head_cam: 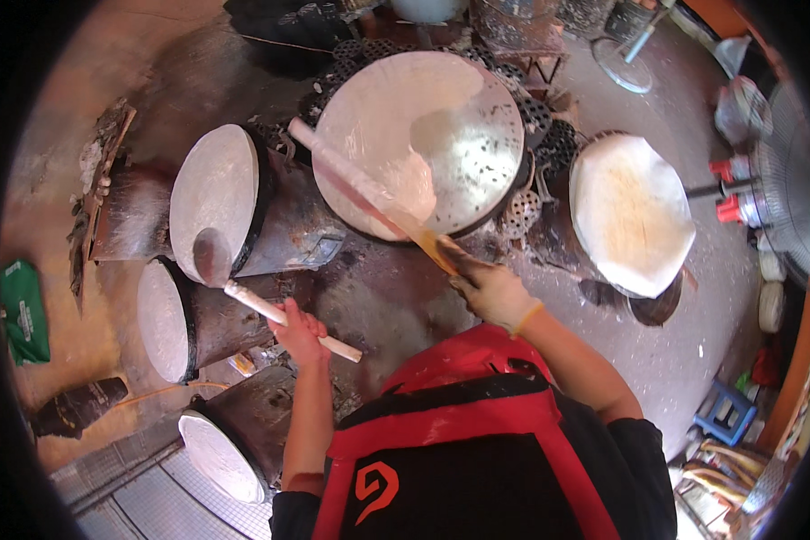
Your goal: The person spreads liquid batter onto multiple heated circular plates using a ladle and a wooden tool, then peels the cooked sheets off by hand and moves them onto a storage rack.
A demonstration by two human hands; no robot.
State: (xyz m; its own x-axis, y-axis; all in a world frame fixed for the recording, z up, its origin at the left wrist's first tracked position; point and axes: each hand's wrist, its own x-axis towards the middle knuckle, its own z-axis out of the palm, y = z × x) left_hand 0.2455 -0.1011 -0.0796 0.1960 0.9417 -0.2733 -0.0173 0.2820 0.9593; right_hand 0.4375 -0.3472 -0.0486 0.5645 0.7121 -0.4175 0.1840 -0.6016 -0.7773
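My left hand (pixel 300 332) is closed around the pale handle of a ladle (pixel 212 256), whose bowl hangs over a round pan or griddle with a whitish surface (pixel 209 182) at the left. In my gloved right hand (pixel 489 283) is a long flat wooden spreader (pixel 358 185). It slants up and left over the large round griddle (pixel 472 182) ahead of me. Pale batter covers the griddle's left and upper parts; bare, speckled metal shows at its right. Whether the spreader touches the batter, I cannot tell.
Two more drum stoves with white-covered round tops (pixel 165 324) (pixel 219 459) stand at the lower left. At the right, a white sheet (pixel 631 212) lies on a round top. Perforated coal briquettes (pixel 523 212) ring the large griddle. A fan (pixel 796 182) and a blue stool (pixel 725 412) are farther right.
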